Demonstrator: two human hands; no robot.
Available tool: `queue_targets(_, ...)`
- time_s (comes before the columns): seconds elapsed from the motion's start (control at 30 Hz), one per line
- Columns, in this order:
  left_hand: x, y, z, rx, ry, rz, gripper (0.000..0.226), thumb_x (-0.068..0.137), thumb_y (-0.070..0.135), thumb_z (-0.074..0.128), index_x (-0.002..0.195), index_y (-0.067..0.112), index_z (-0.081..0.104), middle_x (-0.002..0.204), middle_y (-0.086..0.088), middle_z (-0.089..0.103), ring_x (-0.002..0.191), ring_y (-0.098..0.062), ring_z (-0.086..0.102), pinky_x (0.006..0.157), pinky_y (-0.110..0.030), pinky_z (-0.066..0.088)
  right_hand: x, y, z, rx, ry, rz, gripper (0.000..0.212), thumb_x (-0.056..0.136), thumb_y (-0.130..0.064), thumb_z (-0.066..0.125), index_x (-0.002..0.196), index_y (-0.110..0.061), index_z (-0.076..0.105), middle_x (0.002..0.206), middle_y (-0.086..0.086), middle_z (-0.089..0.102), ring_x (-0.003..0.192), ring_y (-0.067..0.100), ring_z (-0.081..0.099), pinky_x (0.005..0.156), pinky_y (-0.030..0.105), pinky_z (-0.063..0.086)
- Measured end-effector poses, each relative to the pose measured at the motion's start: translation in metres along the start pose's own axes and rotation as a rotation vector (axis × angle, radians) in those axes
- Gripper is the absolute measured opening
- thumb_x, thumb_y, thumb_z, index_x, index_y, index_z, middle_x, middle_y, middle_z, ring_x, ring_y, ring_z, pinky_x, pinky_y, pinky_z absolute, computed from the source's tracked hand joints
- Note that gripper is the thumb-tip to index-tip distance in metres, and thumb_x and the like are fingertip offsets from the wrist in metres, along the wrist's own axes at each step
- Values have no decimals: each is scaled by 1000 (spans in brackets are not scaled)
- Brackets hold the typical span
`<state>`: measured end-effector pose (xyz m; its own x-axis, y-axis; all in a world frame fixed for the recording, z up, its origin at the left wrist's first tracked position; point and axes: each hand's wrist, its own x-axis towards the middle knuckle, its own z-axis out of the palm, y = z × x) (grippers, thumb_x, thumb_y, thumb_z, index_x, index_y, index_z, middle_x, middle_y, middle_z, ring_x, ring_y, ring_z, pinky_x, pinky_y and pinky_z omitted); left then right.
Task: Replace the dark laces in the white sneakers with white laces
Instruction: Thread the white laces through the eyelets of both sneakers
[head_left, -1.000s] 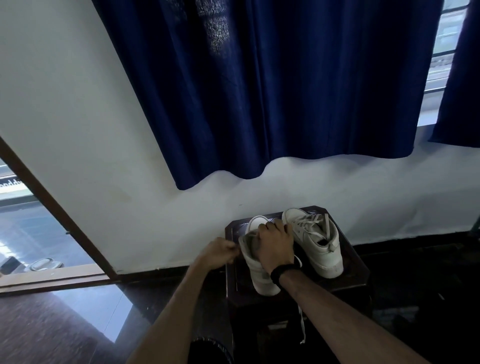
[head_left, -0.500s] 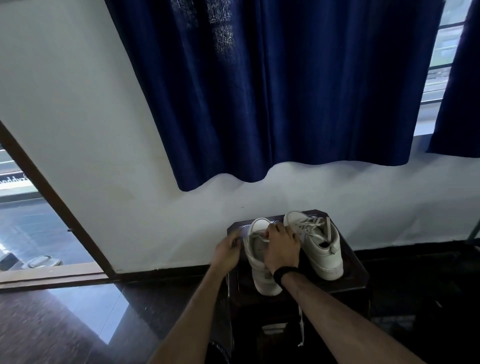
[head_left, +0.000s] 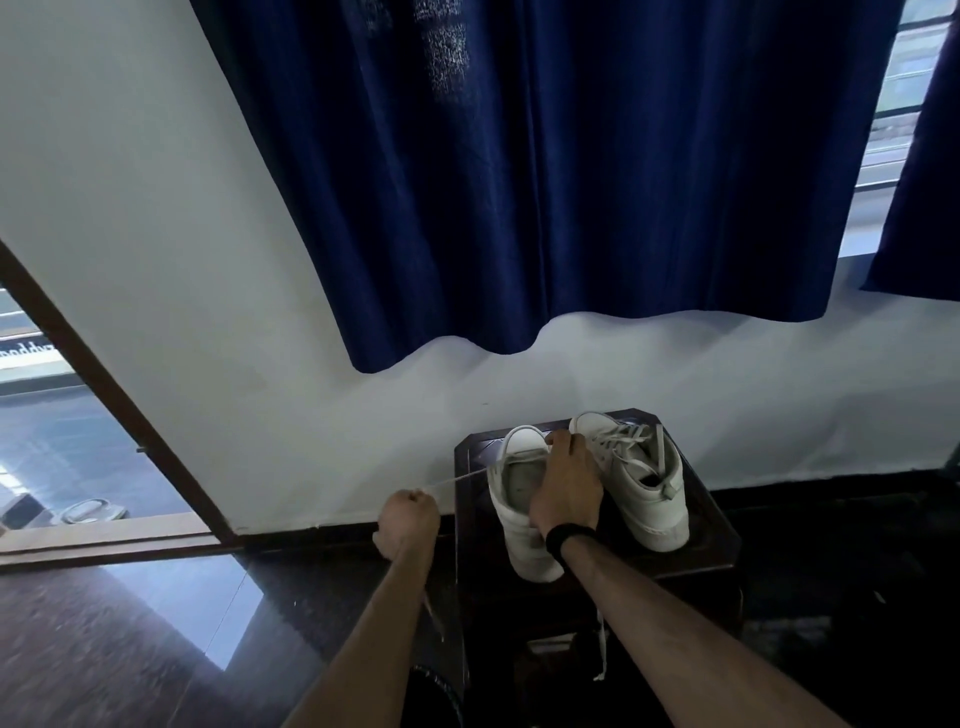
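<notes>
1. Two white sneakers stand side by side on a small dark bench (head_left: 711, 525) set against a pale wall, toes toward the person.
2. The left sneaker (head_left: 519, 519) is the one being worked on; the right sneaker (head_left: 644, 488) stands just beside it and already carries pale lacing across its tongue.
3. The right hand (head_left: 569, 491) lies on top of the left sneaker, over its tongue and opening, fingers bent down toward the far end near the collar. It presses and steadies the shoe; whether the fingertips also pinch a lace there cannot be told.
4. The left hand (head_left: 408, 522) is off the bench, to the left of the sneaker, curled into a fist around a white lace (head_left: 457, 478).
5. That lace runs taut from the fist up and to the right to the upper eyelets of the left sneaker.
6. A loose lace end (head_left: 601, 649) hangs down the front of the bench beneath the right forearm; another strand trails below the left wrist.
7. A dark band (head_left: 569, 535) circles the right wrist.
8. A dark blue curtain (head_left: 519, 182) hangs above the bench, with a strip of window showing at the far right.
9. The floor (head_left: 130, 649) is dark and glossy; a brown door frame (head_left: 104, 395) slants across the left side.
</notes>
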<state>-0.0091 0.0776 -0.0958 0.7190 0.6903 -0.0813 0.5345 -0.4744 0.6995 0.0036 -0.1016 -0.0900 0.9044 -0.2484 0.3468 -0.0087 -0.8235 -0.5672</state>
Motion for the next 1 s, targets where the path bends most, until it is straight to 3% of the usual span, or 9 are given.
queue_targets(0.07, 2, -3, 6, 102, -31, 229, 33, 94, 18, 51, 125, 16, 64, 130, -7, 60, 120, -29, 53, 100, -36, 42, 0, 0, 1, 78, -4, 21, 49, 71, 5, 52, 115, -17, 47, 118, 8, 52, 105, 32, 56, 79, 43, 51)
queue_targets(0.13, 3, 5, 17, -43, -190, 433, 42, 97, 11, 48, 138, 16, 53, 138, -6, 56, 127, -25, 50, 104, -32, 39, 0, 0, 3, 110, -9, 28, 52, 71, 6, 54, 116, -17, 46, 120, 8, 51, 106, 32, 55, 79, 44, 51)
queue_targets(0.23, -4, 28, 32, -167, -473, 526, 37, 96, 8, 48, 127, 22, 63, 126, 0, 66, 118, -19, 59, 100, -27, 44, 0, 1, 6, 123, -1, 33, 52, 70, 7, 55, 117, -15, 47, 120, 8, 50, 108, 32, 54, 83, 43, 50)
queue_targets(0.37, -6, 33, 40, -176, -411, 498, 31, 87, -2, 51, 98, 14, 75, 97, -4, 75, 94, -21, 66, 76, -25, 48, 1, 3, 9, 115, 6, 54, 52, 69, 6, 56, 116, -15, 47, 118, 9, 50, 108, 31, 53, 86, 40, 49)
queue_targets(0.5, -1, 16, 31, -172, -144, 311, 25, 85, 3, 56, 94, 11, 78, 90, -12, 75, 90, -28, 68, 77, -30, 50, 2, 3, 13, 99, 11, 59, 49, 70, 5, 55, 115, -12, 48, 116, 11, 52, 105, 33, 53, 87, 41, 48)
queue_targets(0.63, -17, 23, 35, -219, -46, 158, 25, 86, 6, 54, 97, 6, 77, 93, -20, 73, 92, -37, 67, 80, -36, 52, 4, 4, 15, 122, -13, 93, 51, 71, 5, 52, 120, -8, 47, 118, 13, 54, 109, 34, 52, 91, 41, 46)
queue_targets(0.77, -28, 29, 44, -223, -91, -10, 24, 91, 18, 54, 102, 12, 75, 102, -20, 71, 95, -39, 66, 78, -35, 51, 1, 4, 9, 225, -37, 129, 51, 73, 5, 49, 123, -5, 47, 121, 16, 57, 117, 36, 50, 94, 44, 46)
queue_targets(0.9, -37, 29, 46, -143, -110, 134, 40, 101, 41, 41, 110, 15, 70, 109, -12, 68, 105, -35, 61, 93, -40, 47, 1, 7, 1, 171, -114, 215, 42, 85, -17, 52, 125, -7, 45, 126, 12, 57, 121, 32, 51, 94, 44, 43)
queue_targets(1.0, -50, 38, 42, -457, -230, 215, 53, 103, 49, 35, 107, 8, 68, 101, -7, 67, 97, -25, 61, 84, -31, 45, 2, 15, -10, 247, -162, 235, 34, 89, -27, 54, 115, -6, 49, 119, 15, 60, 114, 34, 56, 88, 40, 45)
